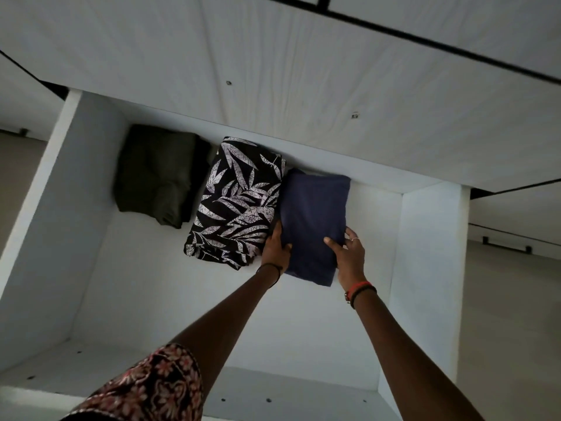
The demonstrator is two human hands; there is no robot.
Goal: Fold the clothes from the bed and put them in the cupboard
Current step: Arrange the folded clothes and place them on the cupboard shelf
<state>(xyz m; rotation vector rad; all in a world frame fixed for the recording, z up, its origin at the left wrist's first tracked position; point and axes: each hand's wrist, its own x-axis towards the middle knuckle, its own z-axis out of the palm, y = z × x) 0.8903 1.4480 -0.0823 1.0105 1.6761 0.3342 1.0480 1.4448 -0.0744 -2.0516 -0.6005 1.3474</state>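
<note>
A folded navy blue garment (312,214) lies on the white cupboard shelf (145,287), at the right of a row of folded clothes. My left hand (274,247) grips its left edge, thumb on top. My right hand (349,250) grips its right edge, thumb on top and fingers round the side. Touching its left side lies a folded black garment with a white leaf print (233,205). Further left sits a folded dark olive garment (154,174).
The cupboard's white side walls (428,268) close the shelf in on the left and right. A white panel (303,86) overhangs the back of the shelf. A lower shelf edge (273,399) with screw holes runs along the bottom.
</note>
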